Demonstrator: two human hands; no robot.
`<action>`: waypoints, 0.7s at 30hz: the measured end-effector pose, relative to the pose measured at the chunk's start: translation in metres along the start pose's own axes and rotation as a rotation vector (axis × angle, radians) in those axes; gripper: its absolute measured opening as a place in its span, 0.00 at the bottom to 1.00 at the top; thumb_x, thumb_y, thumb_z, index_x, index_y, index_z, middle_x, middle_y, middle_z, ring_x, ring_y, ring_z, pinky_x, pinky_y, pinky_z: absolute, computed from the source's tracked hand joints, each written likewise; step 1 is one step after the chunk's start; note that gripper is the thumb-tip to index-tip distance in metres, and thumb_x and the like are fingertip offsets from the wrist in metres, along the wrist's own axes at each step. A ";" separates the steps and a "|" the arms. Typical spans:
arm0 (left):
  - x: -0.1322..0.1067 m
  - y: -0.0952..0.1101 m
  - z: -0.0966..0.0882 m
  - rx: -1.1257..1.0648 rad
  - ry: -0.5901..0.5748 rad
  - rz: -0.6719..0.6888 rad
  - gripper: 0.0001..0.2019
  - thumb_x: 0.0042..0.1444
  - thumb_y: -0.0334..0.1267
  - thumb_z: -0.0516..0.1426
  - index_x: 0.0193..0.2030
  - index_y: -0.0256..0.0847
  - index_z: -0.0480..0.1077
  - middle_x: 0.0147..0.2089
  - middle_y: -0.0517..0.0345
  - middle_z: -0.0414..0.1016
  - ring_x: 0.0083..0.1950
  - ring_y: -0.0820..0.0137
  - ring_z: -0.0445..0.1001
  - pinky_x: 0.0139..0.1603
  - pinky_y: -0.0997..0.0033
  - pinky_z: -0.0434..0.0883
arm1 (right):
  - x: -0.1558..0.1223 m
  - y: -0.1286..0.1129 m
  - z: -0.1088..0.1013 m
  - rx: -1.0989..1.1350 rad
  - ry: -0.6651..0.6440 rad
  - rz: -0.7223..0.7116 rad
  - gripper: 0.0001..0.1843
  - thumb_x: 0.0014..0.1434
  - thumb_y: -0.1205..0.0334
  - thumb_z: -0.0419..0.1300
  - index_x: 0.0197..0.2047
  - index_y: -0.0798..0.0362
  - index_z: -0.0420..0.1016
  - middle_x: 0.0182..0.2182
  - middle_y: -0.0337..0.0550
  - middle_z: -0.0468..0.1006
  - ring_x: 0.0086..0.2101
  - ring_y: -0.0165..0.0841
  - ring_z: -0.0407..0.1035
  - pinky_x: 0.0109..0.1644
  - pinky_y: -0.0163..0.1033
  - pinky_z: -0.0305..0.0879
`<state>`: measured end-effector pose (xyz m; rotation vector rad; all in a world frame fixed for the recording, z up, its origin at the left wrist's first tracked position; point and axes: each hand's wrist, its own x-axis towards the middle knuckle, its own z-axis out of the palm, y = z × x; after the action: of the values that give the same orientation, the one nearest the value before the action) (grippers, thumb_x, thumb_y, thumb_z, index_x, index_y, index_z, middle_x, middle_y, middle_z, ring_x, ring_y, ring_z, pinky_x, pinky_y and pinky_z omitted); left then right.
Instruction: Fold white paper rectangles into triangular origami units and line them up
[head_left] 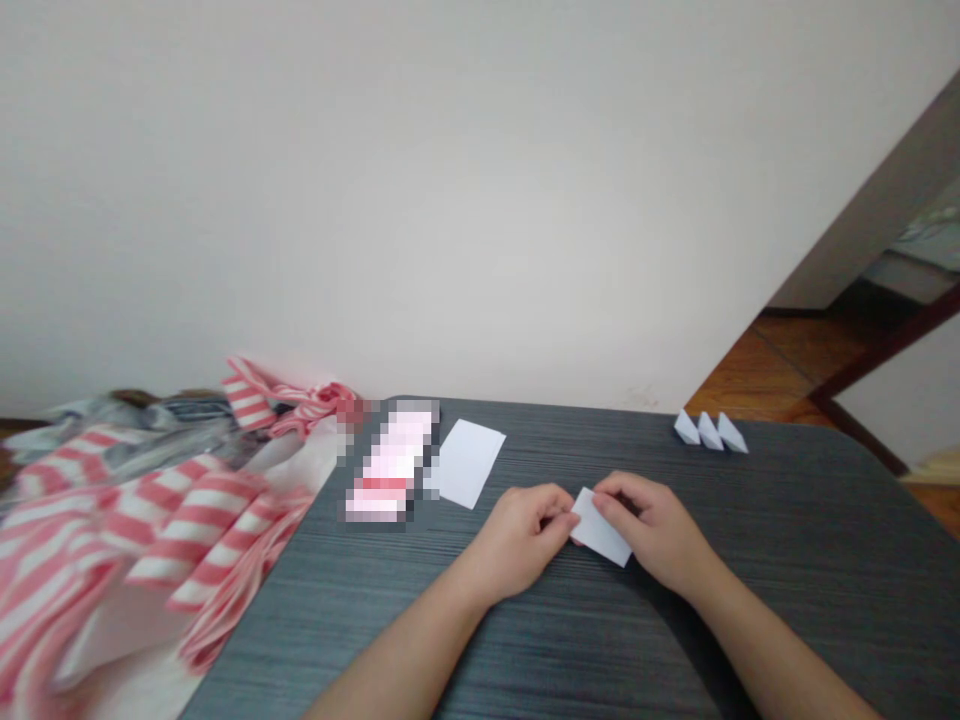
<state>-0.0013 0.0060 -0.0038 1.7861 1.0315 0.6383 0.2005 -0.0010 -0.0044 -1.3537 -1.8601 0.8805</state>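
Note:
A small white piece of paper (602, 530), which looks folded, is held between my two hands just above the dark table (360, 640). My left hand (521, 535) pinches its left corner between thumb and fingers. On the upper right edge, my right hand (656, 525) grips it with the thumb on top and the fingers curled behind. Farther back to the left lies a flat stack or sheet of white paper (470, 463). Three folded white paper shapes (710, 432) stand in a row near the back right edge.
Beside the white sheet, a pixelated pink and white object (394, 460) lies on the left. Red-and-white striped cloth (202, 510) is heaped left of the table. A pale wall (480, 200) rises behind, with wooden floor (750, 370) at the right.

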 end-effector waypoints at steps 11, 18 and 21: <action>0.001 -0.004 0.001 -0.081 0.006 -0.034 0.10 0.62 0.39 0.54 0.34 0.38 0.73 0.27 0.60 0.75 0.27 0.74 0.68 0.29 0.77 0.61 | 0.001 0.003 -0.002 -0.056 0.009 0.025 0.14 0.63 0.59 0.55 0.27 0.53 0.72 0.24 0.38 0.73 0.28 0.32 0.67 0.32 0.36 0.60; 0.001 -0.005 0.002 -0.144 0.008 -0.075 0.12 0.62 0.42 0.53 0.35 0.37 0.72 0.27 0.60 0.73 0.26 0.74 0.67 0.26 0.77 0.60 | 0.001 0.006 -0.005 -0.048 0.019 0.048 0.13 0.63 0.59 0.56 0.28 0.52 0.74 0.25 0.39 0.74 0.28 0.33 0.68 0.33 0.36 0.61; 0.001 -0.004 0.001 -0.148 0.000 -0.073 0.12 0.62 0.42 0.53 0.35 0.37 0.72 0.26 0.60 0.72 0.26 0.74 0.68 0.27 0.77 0.61 | 0.001 0.005 -0.005 -0.076 0.021 0.037 0.13 0.63 0.60 0.55 0.28 0.52 0.74 0.25 0.39 0.74 0.29 0.34 0.68 0.34 0.36 0.61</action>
<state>-0.0016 0.0068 -0.0080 1.6129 1.0186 0.6523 0.2074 0.0017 -0.0055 -1.4422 -1.8747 0.8181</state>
